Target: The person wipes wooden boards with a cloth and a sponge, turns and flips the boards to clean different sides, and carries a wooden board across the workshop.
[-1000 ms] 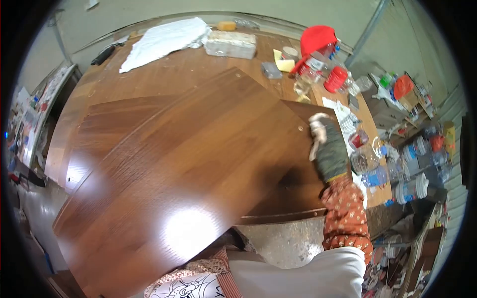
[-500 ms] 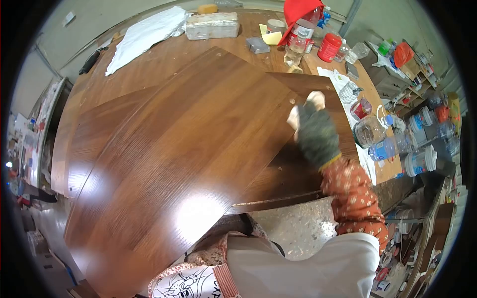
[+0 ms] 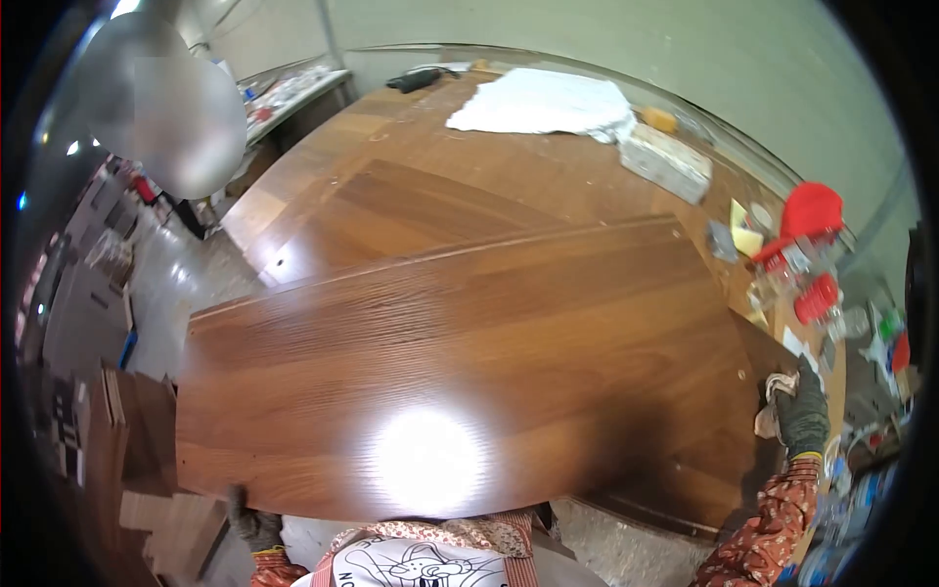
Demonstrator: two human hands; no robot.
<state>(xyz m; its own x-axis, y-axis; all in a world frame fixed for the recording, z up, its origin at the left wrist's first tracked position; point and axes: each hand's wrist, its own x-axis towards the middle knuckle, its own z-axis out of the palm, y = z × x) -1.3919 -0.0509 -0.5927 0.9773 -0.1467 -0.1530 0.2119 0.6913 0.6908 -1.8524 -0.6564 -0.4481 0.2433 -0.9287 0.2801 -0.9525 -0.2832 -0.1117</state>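
Note:
A large brown wood-grain panel [image 3: 548, 323] lies on the worktable, its near edge close to my body. My left hand [image 3: 256, 523], in a dark glove, is at the panel's near edge by the left corner, fingers at the rim; its underside is hidden. Over at the right, my right hand [image 3: 807, 416], also gloved, is closed on a crumpled whitish cloth [image 3: 768, 421]. It is beyond the panel's right end, above another dark brown panel [image 3: 773, 357] that lies partly underneath. A further brown panel [image 3: 391, 210] shows behind the top one.
On the worktable [image 3: 411, 127] lie a white sheet [image 3: 543, 103], a wrapped block [image 3: 667, 161] and a black tool [image 3: 416, 78]. Bottles and a red cap [image 3: 812, 208] stand at the right. Board pieces [image 3: 137, 421] lean at lower left. A person [image 3: 161, 186] is at far left.
The view has swung left. My left hand has come into view at the panel's near edge. My right hand, still with the cloth, now appears farther right, beyond the panel's end.

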